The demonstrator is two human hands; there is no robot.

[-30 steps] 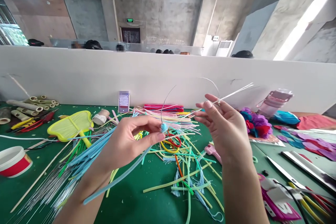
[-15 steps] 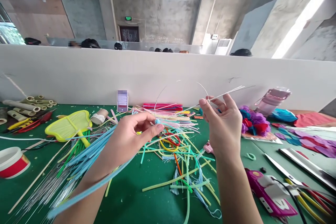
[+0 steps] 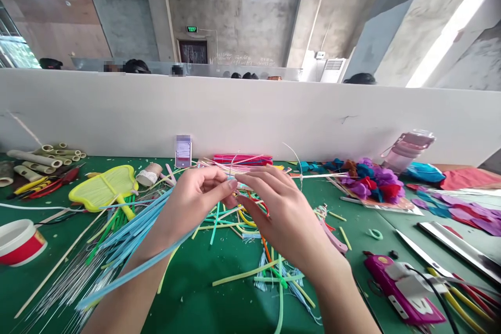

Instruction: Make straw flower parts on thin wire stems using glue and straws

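My left hand [image 3: 191, 201] is closed, pinching a small light blue end from which a thin wire [image 3: 235, 159] rises. A long light blue strip [image 3: 136, 277] comes out from under this hand and lies across my left forearm. Right beside it, my right hand [image 3: 276, 209] has its fingertips brought against the left ones, thumb and fingers pressed together. Thin pale wires [image 3: 326, 175] stick out to the right behind it, and another wire curves up there. The exact grip between the fingertips is hidden by the fingers.
Light blue strips [image 3: 135, 227], metal wires [image 3: 64, 282] and a yellow net-like paddle [image 3: 104, 188] lie left, beside a paper cup [image 3: 19, 242]. Several coloured strips [image 3: 238, 273] spread centrally. Scissors [image 3: 425, 255], a magenta power strip [image 3: 407, 292] and purple petals [image 3: 376, 180] are right. A white partition [image 3: 250, 115] stands behind.
My right hand has moved left and down, from well apart to touching my left fingertips. The thin wires came lower with it. My left hand has stayed nearly in place.
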